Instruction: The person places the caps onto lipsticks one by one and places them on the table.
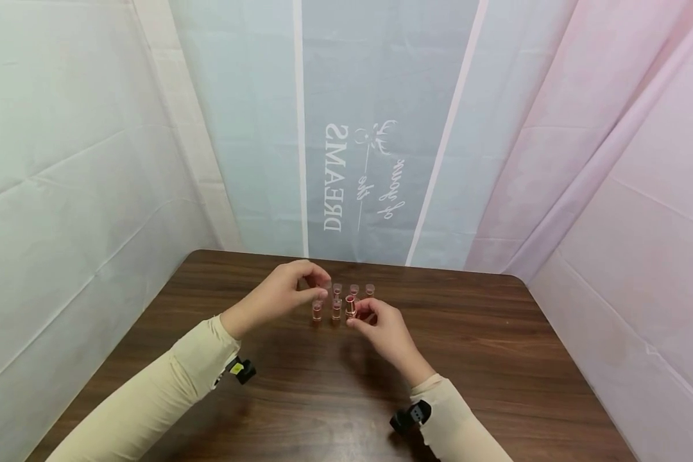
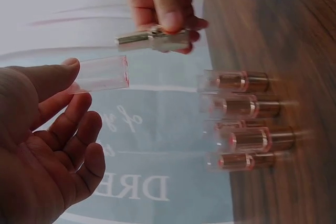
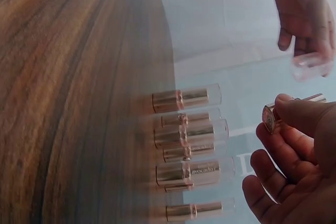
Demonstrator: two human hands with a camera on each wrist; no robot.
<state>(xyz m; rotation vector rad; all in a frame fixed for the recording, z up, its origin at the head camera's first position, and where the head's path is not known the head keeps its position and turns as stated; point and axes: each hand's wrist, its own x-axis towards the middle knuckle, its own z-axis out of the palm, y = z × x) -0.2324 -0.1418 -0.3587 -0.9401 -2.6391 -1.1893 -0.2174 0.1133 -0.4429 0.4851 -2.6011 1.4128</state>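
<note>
My left hand (image 1: 285,292) pinches a clear lipstick cap (image 2: 102,73) between thumb and index finger, the other fingers loosely bent. Across from it, my right hand (image 1: 388,330) holds an uncapped lipstick (image 1: 350,307) by its shiny rose-gold base, gripped by thumb and fingers. The red tip of this lipstick shows in the head view. A small gap separates the cap from the lipstick in the left wrist view. Several capped lipsticks stand upright on the table close by, among them one at the near left (image 1: 317,312) and one at the far right (image 1: 370,290).
The dark wooden table (image 1: 485,359) carries the lipsticks near its far edge. Behind it hangs a pale blue cloth (image 1: 254,160) with white lettering. White cloth walls (image 1: 81,160) enclose the left and right sides.
</note>
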